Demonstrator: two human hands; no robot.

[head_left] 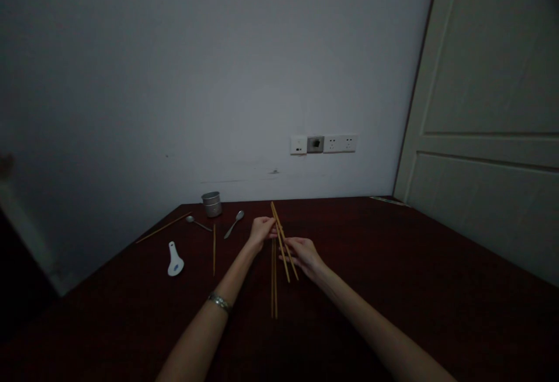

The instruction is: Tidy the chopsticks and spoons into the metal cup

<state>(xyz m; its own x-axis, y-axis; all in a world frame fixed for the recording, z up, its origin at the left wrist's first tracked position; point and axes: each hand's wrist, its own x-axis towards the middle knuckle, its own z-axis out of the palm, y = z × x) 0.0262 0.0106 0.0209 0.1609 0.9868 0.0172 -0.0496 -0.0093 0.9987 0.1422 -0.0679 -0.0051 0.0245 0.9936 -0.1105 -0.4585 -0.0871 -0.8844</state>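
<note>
Both hands grasp one pair of chopsticks point(282, 250): the left hand point(262, 229) pinches them towards their far ends, thumb against fingers, and the right hand point(304, 254) has its thumb and fingers about them lower down. The pair is over the middle of the table point(393, 265), slanting, far tips together and pointing at the table's far edge, near tips spread apart. The left hand is closer to that edge; its forearm, with a bracelet point(220, 301) at the wrist, angles inward and forward. The right forearm reaches in from the other side, its fingers partly extended beneath the sticks.

Below the hands, a second pair of chopsticks point(274, 292) appears to lie lengthwise on the table; its far ends are partly hidden. By the table's far left corner stands a metal cup point(212, 204), with a metal spoon point(201, 224) before it and a second metal spoon point(234, 224) to its right. A thin stick point(163, 227) lies along the left edge. Farther in are a white spoon point(175, 262) and an upright-pointing chopstick point(213, 251), perhaps two side by side; I cannot tell.
</note>
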